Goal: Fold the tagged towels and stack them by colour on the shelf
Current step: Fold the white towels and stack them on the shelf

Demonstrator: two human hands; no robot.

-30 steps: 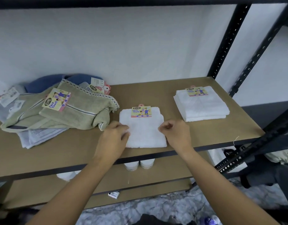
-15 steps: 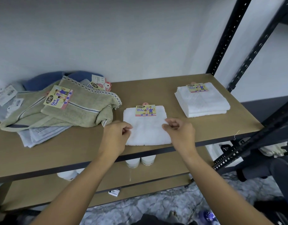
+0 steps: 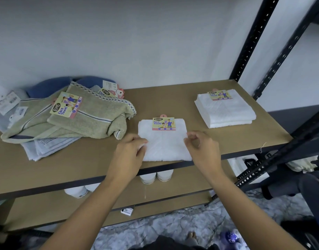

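Your folded white towel (image 3: 165, 141) lies at the front edge of the shelf (image 3: 83, 165), dead centre, with its paper tag (image 3: 163, 124) at twelve o'clock on the cloth. Your left hand (image 3: 130, 154) sits at the towel's nine o'clock edge, fingers curled in and pinching that edge. Your right hand (image 3: 203, 147) sits at three o'clock, fingers bent narrow with the tips close together; whether they actually grip cloth, you cannot tell from here.

Expect this towel to be light, soft and floppy, so the fold will likely spring open or sag if you lift it by one side. Take it at both side edges, near the front corners, and carry it level.

Counting now: one white towel under your hands. At two o'clock stands the white stack (image 3: 225, 109), which looks like two or three folded towels under one tag; the exact count is hard to read. At ten o'clock lies the unfolded heap (image 3: 68, 120): at least one green towel on top, some blue behind it and pale grey-striped cloth beneath, with about five tags showing. Those probably remain to be folded.
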